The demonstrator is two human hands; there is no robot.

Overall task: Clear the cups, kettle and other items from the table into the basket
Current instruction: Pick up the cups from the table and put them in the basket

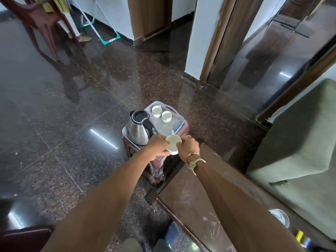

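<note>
A pale perforated basket [170,107] sits on a maroon plastic stool [158,166]. Inside it stand a steel kettle [138,132] with a black lid at the left, and two white cups [156,110] [167,116] at the far side. Both my hands hold a third white cup [173,142] over the basket's near edge. My left hand [158,145] grips its left side and my right hand [188,147] grips its right side. The cup's mouth faces the camera.
A dark brown table [209,193] runs from the stool toward the lower right, with a glass item [280,217] near its right edge. A grey-green sofa [300,151] is at the right. A maroon chair [36,20] stands far left on the polished dark floor.
</note>
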